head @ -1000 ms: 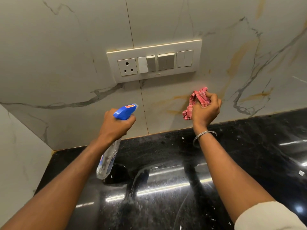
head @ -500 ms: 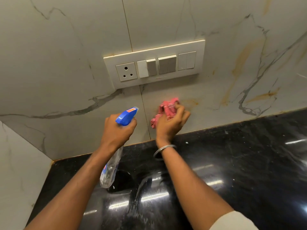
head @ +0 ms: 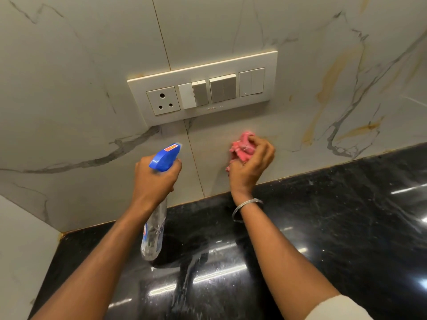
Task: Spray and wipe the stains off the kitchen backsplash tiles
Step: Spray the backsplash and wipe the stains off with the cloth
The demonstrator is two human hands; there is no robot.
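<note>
The backsplash tiles (head: 231, 31) are pale marble-look slabs with grey veins, and yellowish-brown stains (head: 328, 86) streak the tile right of the switch plate (head: 203, 86) — more run along a vein (head: 360, 129) just above the counter edge. Below the plate, the right hand (head: 250, 166) presses a bunched pink cloth (head: 242, 146) against the tile, fingers curled tight around it, with a thin metal bangle (head: 247, 207) at the wrist. Just left of it, across a vertical grout line, the left hand (head: 156, 181) grips the neck of a spray bottle (head: 153, 236), fingers wrapped round it under the blue trigger head (head: 164, 157), whose nozzle points at the wall. The clear bottle body hangs down from the hand over the black polished countertop (head: 335, 227) — a glossy slab that meets the tiles along a thin brownish seam. A pale sleeve (head: 339, 308) shows at the lower right.
</note>
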